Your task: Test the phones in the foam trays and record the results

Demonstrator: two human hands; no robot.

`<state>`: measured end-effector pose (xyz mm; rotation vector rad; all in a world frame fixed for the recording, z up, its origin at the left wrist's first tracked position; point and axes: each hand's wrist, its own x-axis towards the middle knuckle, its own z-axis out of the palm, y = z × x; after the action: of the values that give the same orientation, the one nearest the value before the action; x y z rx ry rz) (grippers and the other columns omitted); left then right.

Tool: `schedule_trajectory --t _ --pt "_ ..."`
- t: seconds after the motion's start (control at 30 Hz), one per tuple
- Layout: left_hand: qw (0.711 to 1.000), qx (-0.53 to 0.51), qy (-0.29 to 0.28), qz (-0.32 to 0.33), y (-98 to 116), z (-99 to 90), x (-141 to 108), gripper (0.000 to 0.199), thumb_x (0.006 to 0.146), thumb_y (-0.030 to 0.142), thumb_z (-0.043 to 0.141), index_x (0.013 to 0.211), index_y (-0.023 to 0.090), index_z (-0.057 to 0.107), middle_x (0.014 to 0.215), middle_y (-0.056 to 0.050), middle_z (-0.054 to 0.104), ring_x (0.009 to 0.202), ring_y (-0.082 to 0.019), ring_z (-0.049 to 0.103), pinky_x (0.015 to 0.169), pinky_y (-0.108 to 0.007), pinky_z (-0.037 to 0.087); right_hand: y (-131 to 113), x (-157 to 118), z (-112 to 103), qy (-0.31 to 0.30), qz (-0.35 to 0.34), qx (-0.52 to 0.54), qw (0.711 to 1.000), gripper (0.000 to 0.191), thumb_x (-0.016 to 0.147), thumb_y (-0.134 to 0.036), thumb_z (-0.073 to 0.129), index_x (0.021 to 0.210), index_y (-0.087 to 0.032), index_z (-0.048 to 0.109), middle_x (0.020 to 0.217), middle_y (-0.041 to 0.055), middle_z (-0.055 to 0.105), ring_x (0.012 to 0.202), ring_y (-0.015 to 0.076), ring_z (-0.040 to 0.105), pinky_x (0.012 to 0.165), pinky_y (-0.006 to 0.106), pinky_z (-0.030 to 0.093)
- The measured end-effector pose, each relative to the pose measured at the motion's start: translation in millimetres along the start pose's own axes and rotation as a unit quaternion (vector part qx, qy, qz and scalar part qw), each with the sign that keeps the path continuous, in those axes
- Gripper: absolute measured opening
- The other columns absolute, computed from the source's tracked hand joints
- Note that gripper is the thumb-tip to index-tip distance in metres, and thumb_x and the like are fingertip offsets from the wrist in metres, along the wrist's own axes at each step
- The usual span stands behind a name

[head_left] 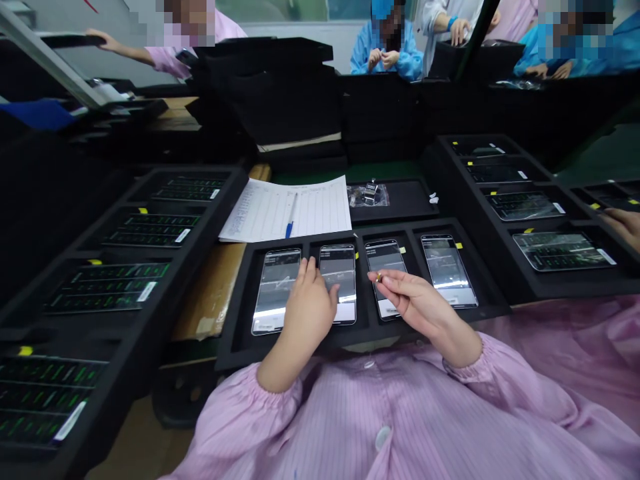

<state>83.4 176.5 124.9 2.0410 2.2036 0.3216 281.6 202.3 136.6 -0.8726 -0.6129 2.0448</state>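
A black foam tray [230,347] in front of me holds several lit phones. My left hand [311,300] lies over the gap between the leftmost phone [270,293] and the second phone [345,267], fingers stretched out, thumb apart, holding nothing. Above the third phone [387,252], my right hand [417,300] pinches a small gold-coloured piece [379,277] between thumb and index finger. The rightmost phone [447,267] has a yellow tab at its edge; my right hand is just left of its lower part.
Behind the tray lie a written sheet [250,213] with a blue pen [291,217] and a small plastic bag [383,195]. Phone trays stand at left [165,293] and right [473,193]. A person's hand [625,227] is at far right; other people are across the bench.
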Motion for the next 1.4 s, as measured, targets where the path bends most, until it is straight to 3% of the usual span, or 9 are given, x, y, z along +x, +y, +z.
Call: schedule_trajectory --t 0.2,0.43,0.53,0.67,0.77,0.87,1.0,1.1,1.4 --pt "0.995 -0.095 0.009 -0.034 1.3 5.8 -1.8 0.038 0.088 0.028 0.056 0.117 0.004 0.062 0.153 -0.028 0.039 0.149 -0.042 0.023 0.119 -0.062 0.027 2.9 0.7 0.5 -0.027 0.006 0.011 1.000 0.025 0.068 -0.027 0.090 0.078 -0.016 0.071 0.088 0.0030 0.073 0.080 0.0108 0.067 0.071 0.017 0.057" --pt "0.952 -0.297 0.065 -0.035 3.8 0.4 -5.7 0.040 0.084 0.029 0.060 0.121 0.012 0.061 0.145 -0.020 0.052 0.142 -0.034 0.043 0.117 -0.054 0.036 -1.5 -1.0 0.7 -0.072 -0.062 -0.085 0.992 0.037 0.076 -0.034 0.082 0.109 -0.020 0.070 0.073 -0.0018 0.064 0.049 0.0047 0.040 0.041 0.017 0.024" --pt "0.875 -0.471 0.007 -0.107 6.5 -6.4 -1.8 0.047 0.080 0.026 0.065 0.125 0.015 0.054 0.128 -0.017 0.065 0.103 -0.027 0.070 0.088 -0.043 0.058 -2.3 -2.8 -1.0 -0.082 -0.081 -0.131 0.985 0.026 0.079 -0.040 0.078 0.092 -0.018 0.071 0.078 0.0022 0.067 0.049 0.0059 0.041 0.041 0.020 0.022" --pt "0.769 -0.599 -0.116 -0.193 4.9 -17.0 4.6 0.052 0.074 0.024 0.071 0.121 0.013 0.051 0.077 -0.006 0.072 0.058 -0.020 0.067 0.050 -0.029 0.053 -1.2 -6.0 -3.6 -0.059 -0.118 -0.178 0.975 0.023 0.082 -0.040 0.075 0.085 -0.019 0.069 0.079 0.0009 0.063 0.050 0.0060 0.037 0.043 0.021 0.023" --pt "0.740 -0.636 -0.068 -0.210 3.6 -25.5 6.0 0.049 0.073 0.026 0.073 0.115 0.015 0.051 0.078 -0.005 0.073 0.063 -0.021 0.069 0.050 -0.028 0.054 -1.4 -12.1 -2.5 -0.027 -0.145 -0.196 0.969 0.018 0.082 -0.036 0.073 0.086 -0.019 0.071 0.064 -0.0047 0.049 0.048 0.0057 0.027 0.043 0.021 0.019" --pt "0.663 -0.717 0.019 -0.215 9.9 -32.3 3.3 0.047 0.070 0.026 0.076 0.110 0.017 0.054 0.084 -0.005 0.074 0.070 -0.021 0.072 0.058 -0.029 0.058 0.4 -22.2 3.3 -0.047 -0.140 -0.167 0.975 0.015 0.085 -0.034 0.066 0.084 -0.019 0.069 0.059 -0.0044 0.052 0.044 0.0054 0.023 0.040 0.021 0.015" --pt "0.587 -0.780 0.058 -0.210 28.9 -36.7 -4.1 0.038 0.072 0.023 0.076 0.105 0.015 0.058 0.089 -0.006 0.075 0.079 -0.020 0.073 0.071 -0.032 0.060 9.3 -36.5 15.6 -0.097 -0.184 -0.225 0.952 0.008 0.088 -0.027 0.065 0.088 -0.019 0.068 0.071 0.0016 0.070 0.048 0.0075 0.048 0.045 0.021 0.034" --pt "0.573 -0.793 0.034 -0.205 40.6 -38.1 -9.6 0.033 0.075 0.023 0.074 0.103 0.013 0.061 0.093 -0.008 0.075 0.079 -0.019 0.072 0.068 -0.028 0.059 15.8 -42.5 23.3 -0.104 -0.226 -0.277 0.928 0.004 0.089 -0.022 0.067 0.089 -0.021 0.062 0.074 0.0015 0.072 0.067 0.0132 0.066 0.057 0.023 0.046" --pt "0.584 -0.788 0.036 -0.192 47.6 -42.3 -20.3 0.049 0.073 0.027 0.077 0.114 0.015 0.054 0.104 -0.009 0.073 0.086 -0.023 0.072 0.063 -0.028 0.059 18.4 -44.1 23.7 -0.086 -0.252 -0.303 0.915 0.015 0.092 -0.030 0.068 0.089 -0.022 0.056 0.078 0.0018 0.072 0.070 0.0157 0.069 0.059 0.025 0.049"
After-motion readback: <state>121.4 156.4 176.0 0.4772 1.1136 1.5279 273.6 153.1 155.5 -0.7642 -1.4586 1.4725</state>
